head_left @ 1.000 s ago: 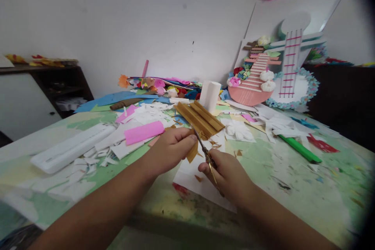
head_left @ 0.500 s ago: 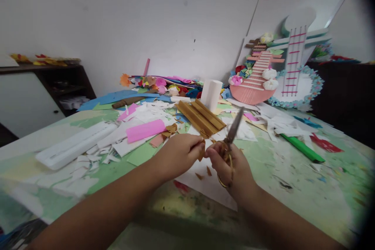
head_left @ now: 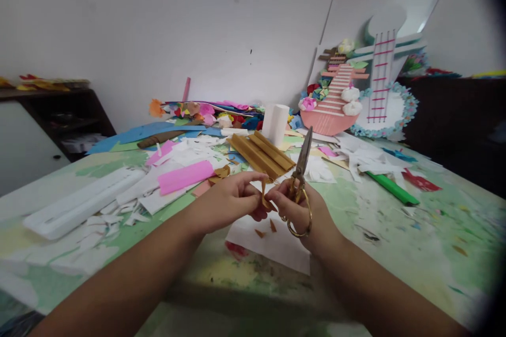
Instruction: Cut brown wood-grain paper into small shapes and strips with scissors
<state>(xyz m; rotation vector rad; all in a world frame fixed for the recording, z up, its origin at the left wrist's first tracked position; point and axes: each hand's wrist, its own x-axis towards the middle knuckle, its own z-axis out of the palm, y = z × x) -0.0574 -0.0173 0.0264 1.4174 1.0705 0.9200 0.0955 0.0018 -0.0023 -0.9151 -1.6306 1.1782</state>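
Between the fingertips of my left hand (head_left: pixel 233 200) is a small piece of brown crepe paper (head_left: pixel 264 196). My right hand (head_left: pixel 312 216) keeps a pair of gold-handled scissors (head_left: pixel 301 174) in its grip, blades pointing up and away. Its thumb and fingertip meet the lower end of the brown piece. Beneath both hands lies a white paper sheet (head_left: pixel 272 247) with a few brown paper snippets (head_left: pixel 260 233) on it. Folded strips of brown crepe paper (head_left: pixel 259 158) rest just beyond my hands.
Left of my hands are a pink crepe roll (head_left: pixel 185 177), white paper scraps and a long white box (head_left: pixel 85 202). A white paper roll (head_left: pixel 275 125) stands behind. To the right lies a green roll (head_left: pixel 392 188); paper guitars (head_left: pixel 381 84) lean at the back.
The brown piece now shows more plainly between my hands, and my left fingers have opened out around it. The scissors stand more upright. The whole view has shifted slightly.
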